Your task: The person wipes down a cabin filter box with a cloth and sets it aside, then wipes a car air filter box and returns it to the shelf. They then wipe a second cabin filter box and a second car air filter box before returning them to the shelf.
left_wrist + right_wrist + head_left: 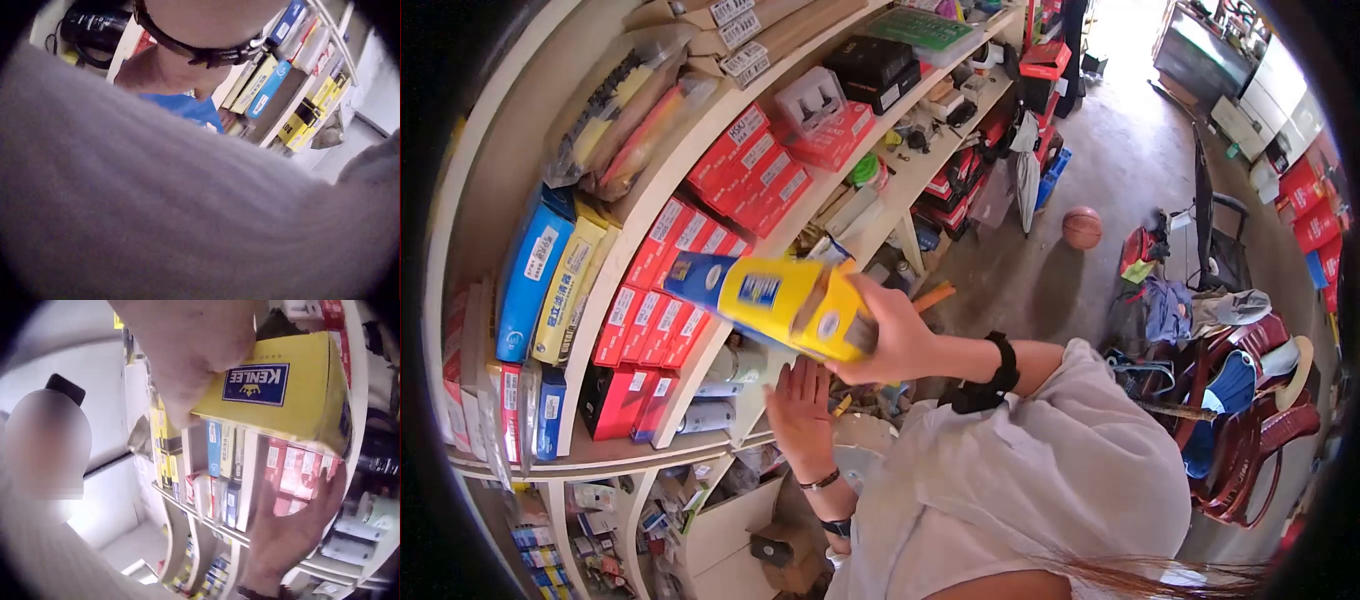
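Observation:
A yellow and blue box (pixel 785 300) is held at its right end by my right hand (pixel 885 335). The right wrist view shows the box's yellow side (pixel 300 394) with KENLEE lettering upside down, the right hand (pixel 194 350) gripping its left part. My left hand (pixel 802 415) is raised just below the box, fingers straight; in the right wrist view the left hand (pixel 290 531) is spread under it. Whether it touches the box I cannot tell. Pale fabric (pixel 156 206) covers most of the left wrist view, leaving the wrist's dark bracelet (pixel 212 56) visible above.
Shelves (pixel 670 165) with red boxes (pixel 750 165), a blue box (pixel 535 270) and bagged parts stand left. A basketball (pixel 1082 228) lies on the floor. Dark red chairs (pixel 1250 440) with clothes are at the right. A person (pixel 47 450) shows in the right wrist view.

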Available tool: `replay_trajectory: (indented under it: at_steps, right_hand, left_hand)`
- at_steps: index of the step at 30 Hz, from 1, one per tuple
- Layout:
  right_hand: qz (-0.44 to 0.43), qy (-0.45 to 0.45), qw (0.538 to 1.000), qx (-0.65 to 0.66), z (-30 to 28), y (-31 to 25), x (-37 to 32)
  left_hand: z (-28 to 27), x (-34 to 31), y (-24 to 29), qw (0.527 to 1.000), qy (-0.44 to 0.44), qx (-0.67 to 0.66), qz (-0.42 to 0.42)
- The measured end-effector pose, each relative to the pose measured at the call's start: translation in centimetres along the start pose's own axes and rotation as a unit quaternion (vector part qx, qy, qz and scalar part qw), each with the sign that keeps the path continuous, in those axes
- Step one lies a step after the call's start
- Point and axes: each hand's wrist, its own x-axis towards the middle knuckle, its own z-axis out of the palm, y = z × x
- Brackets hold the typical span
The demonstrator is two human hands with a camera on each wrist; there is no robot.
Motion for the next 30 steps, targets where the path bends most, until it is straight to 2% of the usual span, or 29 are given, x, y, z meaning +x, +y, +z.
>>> replay_trajectory:
  at_steps: [1, 2, 3, 4, 5, 6, 9, 11, 12, 14, 16, 18, 19, 21, 22, 25, 28, 30]
  right_hand:
    - [-0.061, -0.094, 0.990, -0.087, -0.5, -0.5, 0.0]
    - [-0.120, -0.185, 0.960, -0.173, -0.9, -0.6, -0.1]
    - [-0.249, -0.216, 0.927, -0.181, -0.7, 0.3, -0.1]
    - [-0.317, -0.277, 0.886, -0.197, -1.0, -0.6, 0.3]
    - [-0.379, -0.282, 0.846, -0.248, -0.3, 0.3, -0.1]
    - [-0.440, -0.285, 0.798, -0.295, 0.3, 1.0, -0.5]
    - [-0.455, -0.291, 0.783, -0.308, 0.9, 2.0, -1.6]
    - [-0.453, -0.304, 0.780, -0.308, 1.3, 2.1, -2.1]
    - [-0.450, -0.313, 0.776, -0.314, 1.6, 2.1, -2.4]
    - [-0.444, -0.342, 0.775, -0.291, 1.6, 2.0, -2.8]
    - [-0.448, -0.375, 0.767, -0.264, 1.3, 1.8, -2.5]
    - [-0.368, -0.439, 0.785, -0.237, 0.1, 1.2, -2.0]
    - [-0.376, -0.452, 0.778, -0.223, -0.7, 1.0, -1.7]
    - [-0.321, -0.481, 0.772, -0.264, -2.3, 0.7, -0.7]
    - [-0.327, -0.490, 0.766, -0.257, -3.0, 0.6, 0.0]
    - [-0.242, -0.460, 0.785, -0.337, -4.9, 1.4, 1.5]
    - [-0.214, -0.447, 0.799, -0.342, -4.6, 1.6, 1.9]
    - [-0.231, -0.487, 0.788, -0.299, -4.1, 1.3, 1.3]
  left_hand:
    - [0.5, -0.6, 0.7, 0.998, -0.064, -0.027, 0.003]
    - [1.1, -1.4, 1.5, 0.990, -0.128, -0.055, 0.003]
    - [1.9, -1.9, 2.1, 0.997, -0.069, -0.025, 0.017]
    - [2.4, -2.5, 2.5, 0.999, -0.009, 0.005, 0.032]
    - [2.2, -2.8, 3.1, 0.997, -0.072, -0.024, 0.006]
    - [2.5, -2.7, 3.0, 0.998, -0.067, 0.000, -0.008]
    - [0.9, -2.0, 2.0, 0.998, -0.021, 0.064, 0.006]
    - [1.8, -1.7, 1.1, 0.993, 0.066, 0.094, 0.007]
    - [1.7, -1.6, 1.0, 0.993, 0.077, 0.090, 0.013]
    - [1.2, -1.4, 0.8, 1.000, 0.001, 0.003, -0.028]
    - [1.0, -1.2, 0.7, 0.999, 0.038, 0.008, 0.005]
    - [2.2, -1.7, 0.4, 0.994, 0.084, 0.049, 0.049]
    - [1.9, -1.6, 0.3, 0.995, 0.080, 0.023, 0.063]
    - [1.7, -2.1, 0.8, 0.994, 0.077, 0.009, 0.077]
    - [1.6, -2.2, 1.0, 0.995, 0.061, 0.003, 0.076]
    - [0.4, -2.4, 0.6, 0.992, 0.069, -0.008, 0.102]
    - [0.9, -2.5, 0.3, 0.989, 0.079, 0.010, 0.124]
    - [1.9, -2.7, -0.1, 0.987, 0.087, 0.024, 0.134]
